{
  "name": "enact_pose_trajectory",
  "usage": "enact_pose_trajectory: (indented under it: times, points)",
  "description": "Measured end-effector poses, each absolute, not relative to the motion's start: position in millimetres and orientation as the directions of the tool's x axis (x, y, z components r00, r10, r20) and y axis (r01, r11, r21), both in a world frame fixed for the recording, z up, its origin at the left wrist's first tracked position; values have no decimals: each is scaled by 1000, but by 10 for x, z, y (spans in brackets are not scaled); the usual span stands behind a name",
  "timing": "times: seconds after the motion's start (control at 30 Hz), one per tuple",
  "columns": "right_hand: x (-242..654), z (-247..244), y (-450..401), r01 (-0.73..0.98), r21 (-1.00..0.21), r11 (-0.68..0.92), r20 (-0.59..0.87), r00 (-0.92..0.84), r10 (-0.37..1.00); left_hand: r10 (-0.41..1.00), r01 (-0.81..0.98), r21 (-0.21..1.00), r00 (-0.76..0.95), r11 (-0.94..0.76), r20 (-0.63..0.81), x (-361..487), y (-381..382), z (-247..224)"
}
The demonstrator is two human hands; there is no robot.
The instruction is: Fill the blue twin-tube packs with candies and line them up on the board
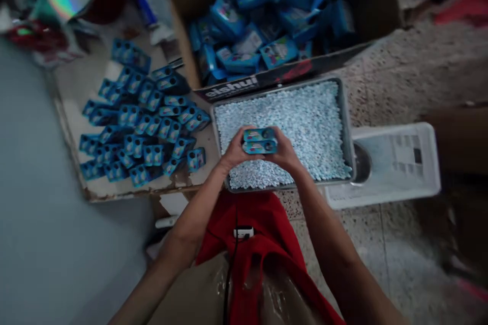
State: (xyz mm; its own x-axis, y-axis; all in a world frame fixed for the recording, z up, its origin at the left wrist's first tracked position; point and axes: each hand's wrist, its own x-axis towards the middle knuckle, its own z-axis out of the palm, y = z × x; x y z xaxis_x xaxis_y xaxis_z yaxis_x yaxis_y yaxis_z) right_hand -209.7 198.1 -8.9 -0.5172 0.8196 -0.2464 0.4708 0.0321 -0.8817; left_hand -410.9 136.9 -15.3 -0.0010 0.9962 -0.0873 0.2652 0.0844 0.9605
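Note:
Two small blue printed boxes (260,141) are held side by side above a metal tray (347,127). My left hand (235,151) grips their left end, and my right hand (285,151) closes on their right end. Each box shows a dark round spot near its right end. Beneath my hands, the tray is filled with pale blue and white small pieces (290,106), too small to name. Parts of my fingers are hidden behind the boxes.
To the left, many similar blue boxes (145,127) stand grouped on a worn table (68,91). A cardboard carton (183,35) heaped with blue boxes stands beyond the tray. At right are a metal round container (362,163) and a whitish translucent plastic bin (434,162).

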Motion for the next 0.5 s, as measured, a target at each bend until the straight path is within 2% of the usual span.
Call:
enact_pose_trajectory:
  times: [0.07, 0.13, 0.2, 0.27, 0.33, 0.4, 0.5]
  points:
    - [-2009, -78, 1895, 498, -866, 43, -275, -545, 792, 999, 378, 925, 20, 36, -47, -4089, 1241, 60]
    - [-2010, -53, 1788, 522, -842, 137, -263, -619, 740, 996, 504, 864, 79, -9, -36, -4106, 1040, 316]
    - [-2158, 7, 1634, 495, -832, 250, -237, -725, 646, 994, 605, 796, 77, 15, -77, -4133, 720, 559]
    - [-2426, 104, 1418, 407, -853, 325, -198, -831, 520, 988, 671, 726, -86, 150, -125, -4167, 275, 734]
    - [-2725, 197, 1197, 306, -880, 363, -140, -898, 417, 925, 684, 638, -356, 354, -131, -4251, -246, 810]
    - [-2950, 240, 1058, 259, -883, 391, -104, -921, 376, 814, 654, 541, -572, 529, -104, -4442, -759, 790]
    - [-3009, 189, 1089, 272, -874, 403, -123, -925, 359, 687, 595, 451, -725, 665, -55, -4984, -1321, 624]
